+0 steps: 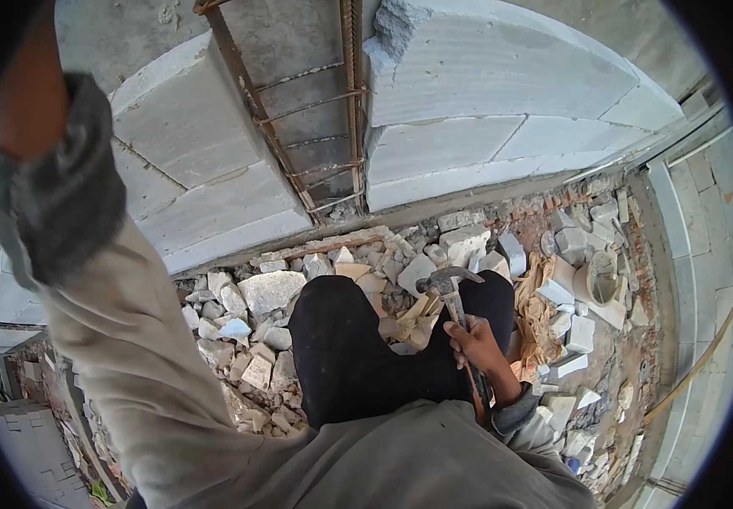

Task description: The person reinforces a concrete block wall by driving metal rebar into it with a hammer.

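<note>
My right hand (477,346) is wrapped round the handle of a claw hammer (453,299) near my right knee. The hammer's metal head points up and away from me, its claw towards the right. My left arm (86,246) reaches up along the left side, its grey cuff pushed back from the wrist; the left hand itself lies beyond the edge of the view. Both knees, in black trousers (341,356), are bent above the rubble.
Broken blocks and stones (273,291) cover the ground around my legs. Ahead stands a pale block wall (502,85) with an upright rebar cage (307,110) in a gap. To the right lie crumpled brown paper (533,297) and a round bucket (601,278).
</note>
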